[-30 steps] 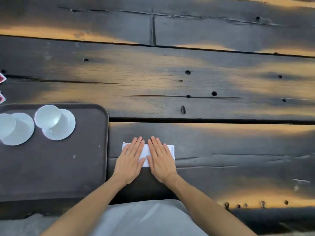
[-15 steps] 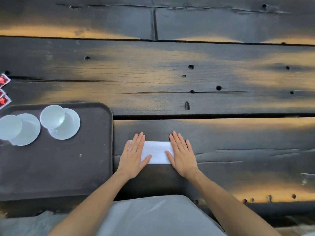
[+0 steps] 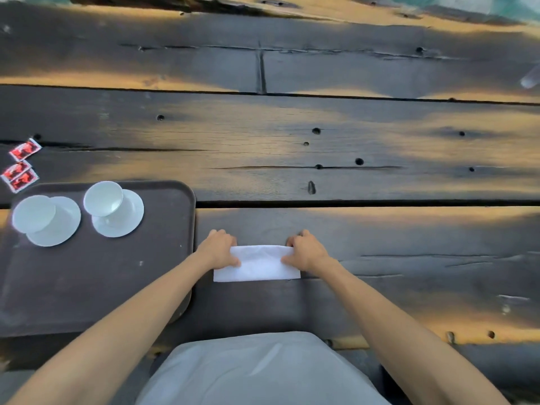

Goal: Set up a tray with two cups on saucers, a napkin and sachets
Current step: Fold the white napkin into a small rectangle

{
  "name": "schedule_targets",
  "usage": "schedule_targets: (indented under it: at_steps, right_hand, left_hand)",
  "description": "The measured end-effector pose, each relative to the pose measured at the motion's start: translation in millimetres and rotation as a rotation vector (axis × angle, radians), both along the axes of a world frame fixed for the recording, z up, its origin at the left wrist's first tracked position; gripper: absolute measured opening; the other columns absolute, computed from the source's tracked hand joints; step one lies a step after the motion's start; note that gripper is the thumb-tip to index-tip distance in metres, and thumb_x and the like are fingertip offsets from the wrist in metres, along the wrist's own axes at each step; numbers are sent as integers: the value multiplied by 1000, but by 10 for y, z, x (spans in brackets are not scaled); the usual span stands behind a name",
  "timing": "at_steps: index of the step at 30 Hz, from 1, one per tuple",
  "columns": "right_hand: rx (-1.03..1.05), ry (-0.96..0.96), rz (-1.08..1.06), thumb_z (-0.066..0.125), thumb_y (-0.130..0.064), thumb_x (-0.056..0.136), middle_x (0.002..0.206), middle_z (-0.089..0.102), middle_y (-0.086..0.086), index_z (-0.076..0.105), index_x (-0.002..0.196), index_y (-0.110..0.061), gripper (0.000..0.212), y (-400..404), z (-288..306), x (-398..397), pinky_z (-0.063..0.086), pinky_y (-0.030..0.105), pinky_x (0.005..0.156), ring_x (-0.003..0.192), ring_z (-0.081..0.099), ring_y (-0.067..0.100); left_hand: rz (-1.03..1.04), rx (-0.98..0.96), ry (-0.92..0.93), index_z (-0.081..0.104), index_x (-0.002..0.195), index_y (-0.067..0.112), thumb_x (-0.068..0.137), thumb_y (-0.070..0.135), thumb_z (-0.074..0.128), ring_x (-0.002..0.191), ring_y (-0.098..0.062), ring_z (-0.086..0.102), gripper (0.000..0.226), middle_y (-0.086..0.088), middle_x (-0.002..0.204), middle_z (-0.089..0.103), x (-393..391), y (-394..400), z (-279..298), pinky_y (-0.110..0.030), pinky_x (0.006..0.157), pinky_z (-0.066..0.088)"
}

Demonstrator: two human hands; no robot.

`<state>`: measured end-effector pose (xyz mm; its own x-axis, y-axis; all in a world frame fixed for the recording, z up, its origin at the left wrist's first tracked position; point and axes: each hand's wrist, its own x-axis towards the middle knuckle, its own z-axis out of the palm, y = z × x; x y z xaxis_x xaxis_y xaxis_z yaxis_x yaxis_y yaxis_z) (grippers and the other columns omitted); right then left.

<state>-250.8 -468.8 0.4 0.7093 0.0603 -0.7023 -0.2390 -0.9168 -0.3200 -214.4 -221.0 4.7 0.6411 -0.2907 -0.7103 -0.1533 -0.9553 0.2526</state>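
A folded white napkin point(image 3: 257, 264) lies on the dark wooden table just right of the brown tray point(image 3: 96, 276). My left hand point(image 3: 219, 248) pinches the napkin's far left corner, and my right hand point(image 3: 305, 249) pinches its far right corner; the far edge is lifted slightly. On the tray's far left stand two white cups, one cup point(image 3: 33, 213) on a saucer point(image 3: 58, 229), the other cup point(image 3: 103, 198) on a saucer point(image 3: 122, 217). Three red sachets point(image 3: 20, 165) lie on the table beyond the tray's left corner.
The table point(image 3: 321, 147) is made of wide dark planks with gaps, cracks and knot holes. Its near edge runs just in front of my grey-clothed lap point(image 3: 257, 372). A pale object point(image 3: 530, 80) shows at the far right edge.
My hands went from pressing flat on the napkin side by side, to spreading outward along it, to curling and gripping its far corners. The napkin now shows wider.
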Motion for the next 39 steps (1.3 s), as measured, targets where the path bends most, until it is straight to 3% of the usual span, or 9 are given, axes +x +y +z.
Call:
schedule_targets:
  at_steps: [3, 7, 12, 16, 21, 29, 32, 35, 39]
  right_hand:
    - [197, 1, -167, 76, -28, 83, 95, 65, 9, 67, 93, -9, 23, -126, 19, -143, 47, 35, 76, 90, 60, 25]
    - [558, 12, -513, 79, -18, 87, 68, 50, -4, 57, 83, -15, 23, -246, 210, -434, 36, 22, 60, 64, 45, 11]
    - [755, -41, -732, 72, -5, 92, 83, 62, 12, 64, 97, -2, 10, 2, 444, -603, 56, 28, 70, 72, 63, 16]
    - [880, -44, -871, 70, -4, 92, 92, 73, 14, 68, 112, 7, 23, 341, 616, -672, 61, 22, 65, 72, 73, 9]
    - [921, -22, -889, 67, -12, 96, 108, 77, 13, 71, 114, 1, 22, 869, 806, -707, 62, 27, 77, 93, 74, 19]
    - [856, 109, -802, 67, -16, 97, 107, 77, 16, 72, 112, -1, 22, 2100, 759, -609, 62, 34, 86, 96, 74, 24]
    - [791, 144, -746, 70, -21, 96, 95, 80, 6, 74, 107, -8, 18, 2607, 658, -545, 62, 29, 77, 91, 76, 18]
    - [710, 175, -701, 72, -25, 93, 72, 75, -11, 76, 98, -14, 12, 3086, 511, -489, 58, 21, 67, 71, 71, 1]
    - [642, 192, -683, 75, -24, 92, 74, 74, -7, 77, 93, -14, 11, 3607, 281, -438, 58, 20, 65, 71, 70, 2]
  left_hand:
    - [149, -211, 67, 68, 95, 11, 81, 32, 77, 92, -22, 61, 27, -4, 101, 66, -59, 164, 134, -35, 77, 48]
    - [446, -493, 75, 71, 86, 13, 81, 24, 82, 78, -14, 63, 17, -9, 91, 73, -241, 490, 397, -29, 71, 46]
    - [887, -815, 212, 75, 107, 7, 86, 15, 79, 97, -22, 76, 23, -8, 104, 79, -518, 796, 630, -29, 78, 61]
    - [1071, -925, 228, 76, 112, 9, 89, 17, 75, 104, -24, 74, 25, -8, 112, 78, -669, 1080, 727, -34, 81, 61]
    - [1088, -950, 257, 73, 119, 9, 94, 13, 68, 110, -24, 72, 26, -7, 117, 76, -792, 1679, 841, -37, 89, 59]
    - [1137, -889, 196, 71, 121, 10, 97, 11, 64, 108, -18, 73, 26, -3, 116, 77, -877, 2916, 884, -30, 85, 59]
    - [1219, -856, 137, 73, 118, 8, 95, 5, 65, 105, -19, 74, 25, -4, 111, 78, -914, 3395, 757, -28, 81, 60]
    - [1265, -780, 78, 74, 117, 6, 93, 1, 67, 101, -20, 75, 25, -5, 106, 79, -919, 3869, 584, -36, 89, 60]
    - [1285, -662, -1, 77, 109, 10, 89, 2, 72, 86, -9, 75, 22, 7, 87, 80, -913, 4355, 372, -32, 81, 60]
